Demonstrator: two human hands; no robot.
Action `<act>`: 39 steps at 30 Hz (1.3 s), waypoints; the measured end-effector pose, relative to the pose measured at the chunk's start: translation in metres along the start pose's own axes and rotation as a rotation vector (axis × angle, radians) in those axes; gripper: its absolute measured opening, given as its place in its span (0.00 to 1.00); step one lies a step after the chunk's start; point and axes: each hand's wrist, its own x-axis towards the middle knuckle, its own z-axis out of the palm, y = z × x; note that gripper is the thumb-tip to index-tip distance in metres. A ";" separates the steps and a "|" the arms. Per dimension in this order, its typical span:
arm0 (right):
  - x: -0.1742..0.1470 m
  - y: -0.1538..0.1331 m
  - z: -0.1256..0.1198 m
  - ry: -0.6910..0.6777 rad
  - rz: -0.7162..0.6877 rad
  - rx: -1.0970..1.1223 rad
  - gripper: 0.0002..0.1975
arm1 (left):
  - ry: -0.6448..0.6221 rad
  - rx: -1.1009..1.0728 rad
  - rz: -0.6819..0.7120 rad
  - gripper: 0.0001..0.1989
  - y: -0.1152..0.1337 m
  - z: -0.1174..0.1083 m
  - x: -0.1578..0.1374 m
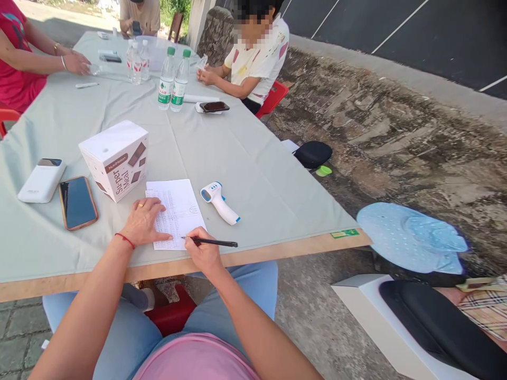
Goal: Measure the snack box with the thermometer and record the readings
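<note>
A white sheet of paper (178,203) with rows of handwriting and a small circled mark lies near the table's front edge. My left hand (146,224) rests on its left side, fingers spread, holding nothing. Pinched in my right hand (204,253) is a black pen (216,242), its tip at the lower part of the paper. Just right of the paper lies a white and blue infrared thermometer (220,203). Behind my left hand stands a white box (119,158) with brown print. A phone (78,202) and a white power bank (42,180) lie to its left.
Water bottles with green caps (173,79) stand farther back, near a dark phone (214,107). Several people sit around the cloth-covered table (245,174). A light blue hat (412,237) and a white box with a black case (435,316) are at the right.
</note>
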 end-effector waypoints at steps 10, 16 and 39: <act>0.000 0.000 -0.001 -0.023 0.007 0.005 0.04 | 0.000 -0.012 0.000 0.36 0.000 -0.001 0.001; 0.000 -0.001 -0.002 0.003 0.006 0.012 0.04 | -0.009 -0.012 -0.004 0.36 0.001 -0.002 0.000; 0.003 0.006 -0.003 0.138 0.167 0.203 0.07 | 0.116 -0.339 -0.055 0.30 0.052 -0.046 -0.010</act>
